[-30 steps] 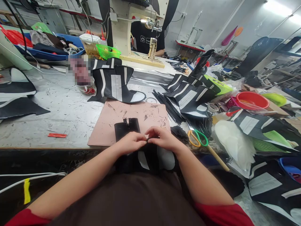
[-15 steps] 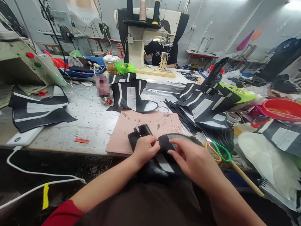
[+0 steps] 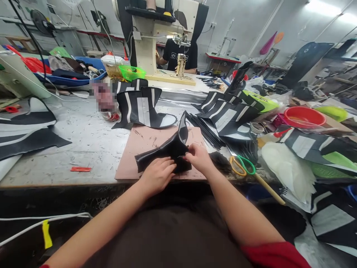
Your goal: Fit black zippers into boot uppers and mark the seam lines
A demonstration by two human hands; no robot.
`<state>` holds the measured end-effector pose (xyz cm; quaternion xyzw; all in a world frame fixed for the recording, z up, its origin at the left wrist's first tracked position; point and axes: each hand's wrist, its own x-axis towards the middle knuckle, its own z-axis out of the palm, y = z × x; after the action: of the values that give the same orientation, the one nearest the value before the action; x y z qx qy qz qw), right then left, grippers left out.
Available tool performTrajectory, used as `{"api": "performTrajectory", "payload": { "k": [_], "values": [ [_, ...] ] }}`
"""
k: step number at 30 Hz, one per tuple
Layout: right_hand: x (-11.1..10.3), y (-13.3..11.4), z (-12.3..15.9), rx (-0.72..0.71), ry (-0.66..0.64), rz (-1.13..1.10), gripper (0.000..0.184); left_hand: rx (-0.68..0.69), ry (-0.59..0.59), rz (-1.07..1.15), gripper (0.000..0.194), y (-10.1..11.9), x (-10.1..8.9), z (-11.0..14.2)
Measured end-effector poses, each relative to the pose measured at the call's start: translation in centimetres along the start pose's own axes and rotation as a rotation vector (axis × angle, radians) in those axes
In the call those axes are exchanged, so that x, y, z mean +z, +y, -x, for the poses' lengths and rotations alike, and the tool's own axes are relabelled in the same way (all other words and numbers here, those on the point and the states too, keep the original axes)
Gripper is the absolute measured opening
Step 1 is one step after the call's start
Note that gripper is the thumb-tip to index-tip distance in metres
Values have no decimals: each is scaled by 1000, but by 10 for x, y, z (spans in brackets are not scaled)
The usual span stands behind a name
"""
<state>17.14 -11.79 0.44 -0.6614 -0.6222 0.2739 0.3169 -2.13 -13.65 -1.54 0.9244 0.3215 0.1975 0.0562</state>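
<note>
A glossy black boot upper [image 3: 164, 148] lies folded across a pink board [image 3: 125, 163] at the table's front edge. One end points left, and the other rises in a curved flap whose greyish inner side shows. My left hand [image 3: 156, 174] grips its lower edge near the middle, fingers over the leather and thumb hidden. With thumb and fingers closed, my right hand [image 3: 198, 158] pinches the edge at the right, below the raised flap. Behind the board stands another boot upper [image 3: 143, 109] with white strips and a pale patch.
Scissors [image 3: 242, 165] with green and yellow handles and a wooden handle [image 3: 269, 188] lie at the right. Beyond are more boot uppers [image 3: 227, 117], thin black strips [image 3: 205, 130] and a red basin [image 3: 304, 115]. A sewing machine [image 3: 146, 48] stands behind; a person [image 3: 182, 56] sits beyond it.
The boot upper has moved from near my lap onto the board and turned, its shiny outer side now showing instead of the grey-patched inside. Both hands have shifted with it. My view has swung right.
</note>
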Motion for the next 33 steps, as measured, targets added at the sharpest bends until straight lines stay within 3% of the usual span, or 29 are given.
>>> {"api": "performTrajectory", "payload": {
  "k": [4, 7, 11, 16, 20, 28, 33],
  "values": [
    [7, 4, -2, 45, -43, 151, 7, 33, -126, -260, 40, -1, 13, 10],
    [13, 5, -7, 2, -82, 221, 9, -1, -199, -356, 43, 7, 21, 6],
    [15, 6, -22, -58, -133, 301, 11, -44, -248, -381, 40, 11, 27, -4],
    [12, 14, -40, 14, -343, 350, 8, -80, -321, -339, 41, 7, 26, -7],
    [11, 21, -44, 12, -404, 306, 10, -81, -354, -321, 44, 6, 25, -8],
    [18, 40, -54, 137, -471, 80, 13, -97, -417, -293, 48, 5, 20, -25],
    [20, 44, -58, 159, -470, 86, 8, -95, -427, -297, 48, 5, 21, -35]
  ]
}}
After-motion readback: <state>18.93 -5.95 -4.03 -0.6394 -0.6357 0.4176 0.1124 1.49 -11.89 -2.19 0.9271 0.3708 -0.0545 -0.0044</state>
